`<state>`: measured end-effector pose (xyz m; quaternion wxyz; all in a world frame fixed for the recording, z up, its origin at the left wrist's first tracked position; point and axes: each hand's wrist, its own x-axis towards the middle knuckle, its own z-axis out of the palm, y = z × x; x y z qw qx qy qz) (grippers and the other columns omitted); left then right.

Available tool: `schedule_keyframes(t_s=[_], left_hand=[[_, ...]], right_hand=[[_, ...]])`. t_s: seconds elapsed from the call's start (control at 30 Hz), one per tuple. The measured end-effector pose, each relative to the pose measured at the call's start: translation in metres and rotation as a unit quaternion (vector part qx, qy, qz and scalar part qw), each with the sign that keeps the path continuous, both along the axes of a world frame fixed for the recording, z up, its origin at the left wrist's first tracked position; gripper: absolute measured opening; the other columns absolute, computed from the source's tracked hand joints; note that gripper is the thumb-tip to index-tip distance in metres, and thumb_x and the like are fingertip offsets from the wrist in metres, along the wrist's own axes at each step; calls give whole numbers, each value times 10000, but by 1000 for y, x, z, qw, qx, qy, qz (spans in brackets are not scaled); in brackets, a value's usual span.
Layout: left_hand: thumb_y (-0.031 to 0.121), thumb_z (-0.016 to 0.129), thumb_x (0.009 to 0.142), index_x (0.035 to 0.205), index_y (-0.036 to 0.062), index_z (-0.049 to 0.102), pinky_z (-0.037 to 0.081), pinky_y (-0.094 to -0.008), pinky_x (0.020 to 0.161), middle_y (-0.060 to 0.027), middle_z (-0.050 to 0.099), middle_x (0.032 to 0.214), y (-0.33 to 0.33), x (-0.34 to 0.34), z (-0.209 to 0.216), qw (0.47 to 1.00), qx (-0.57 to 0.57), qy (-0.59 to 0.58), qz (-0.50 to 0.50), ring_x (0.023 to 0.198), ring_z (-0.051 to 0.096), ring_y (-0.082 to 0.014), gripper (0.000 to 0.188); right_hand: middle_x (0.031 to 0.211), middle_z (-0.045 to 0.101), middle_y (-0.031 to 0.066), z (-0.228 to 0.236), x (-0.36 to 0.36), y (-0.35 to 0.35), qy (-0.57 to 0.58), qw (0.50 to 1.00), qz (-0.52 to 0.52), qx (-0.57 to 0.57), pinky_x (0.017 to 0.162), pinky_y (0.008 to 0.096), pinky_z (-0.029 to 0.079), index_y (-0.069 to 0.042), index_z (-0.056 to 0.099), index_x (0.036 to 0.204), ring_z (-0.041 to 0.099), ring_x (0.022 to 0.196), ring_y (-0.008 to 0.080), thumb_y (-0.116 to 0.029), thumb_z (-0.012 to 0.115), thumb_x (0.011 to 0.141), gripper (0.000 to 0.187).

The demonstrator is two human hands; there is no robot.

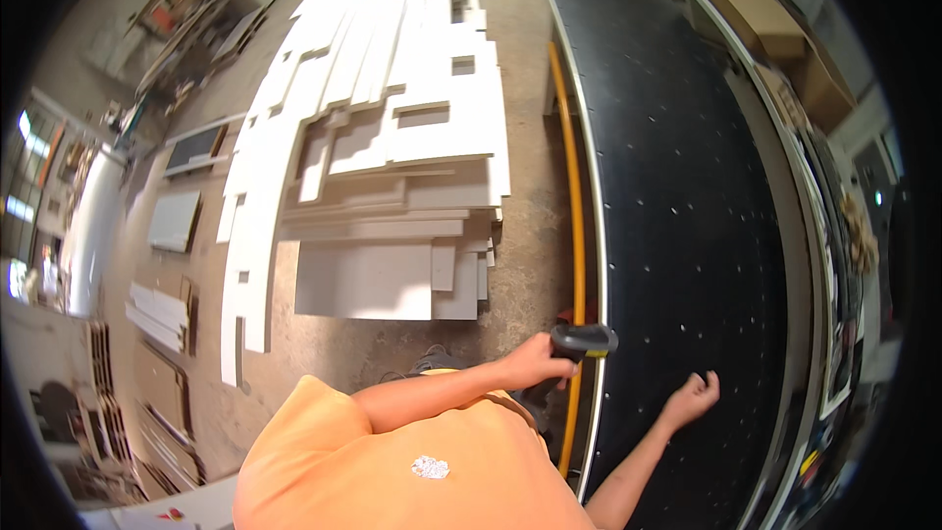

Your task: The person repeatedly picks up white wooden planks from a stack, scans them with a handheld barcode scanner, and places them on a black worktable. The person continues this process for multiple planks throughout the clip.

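My left arm reaches across my orange shirt, and my left hand (534,363) is wrapped around the grip of a black handheld barcode scanner (581,339). The scanner's head points right, over the pale edge of a long black-topped table (667,177). My right hand (694,398) is above the black surface, its fingers curled in, with nothing visible in them. Small pale bumps dot the tabletop.
A yellow rail (572,206) runs along the table's left side. Left of it, white panels (402,128), some with cutouts, lie in a large stack. Cardboard boxes (760,20) stand at the far right. Several grey and white boards (157,314) lie on the left floor.
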<state>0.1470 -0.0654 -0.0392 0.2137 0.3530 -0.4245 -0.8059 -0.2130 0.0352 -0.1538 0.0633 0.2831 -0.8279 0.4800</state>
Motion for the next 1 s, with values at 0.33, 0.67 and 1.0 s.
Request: schedule_keyframes(t_s=[0.33, 0.67, 1.0], left_hand=[[83, 755, 835, 1007, -1, 681, 502, -284, 720, -17, 671, 847, 37, 196, -14, 982, -55, -87, 161, 776, 600, -97, 205], [71, 754, 857, 998, -33, 696, 542, -297, 740, -63, 705, 864, 117, 334, -31, 926, 50, -125, 354, 817, 665, -134, 185], [93, 764, 819, 1196, -18, 660, 530, -314, 778, -49, 689, 963, 88, 338, -37, 882, 11, -162, 442, 877, 619, -132, 406]], right_hand=[[1378, 491, 204, 149, 382, -230, 65, 778, 624, 11, 1021, 406, 478, 10, 466, 1364, 568, 1177, 358, -61, 708, 883, 542], [1377, 465, 296, 190, 601, -366, 144, 706, 694, 12, 1065, 454, 449, 87, 398, 1401, 522, 1254, 419, -229, 727, 918, 664], [1448, 427, 328, 230, 725, -575, 144, 795, 576, 124, 1095, 476, 459, 107, 387, 1445, 480, 1324, 450, -386, 757, 867, 845]])
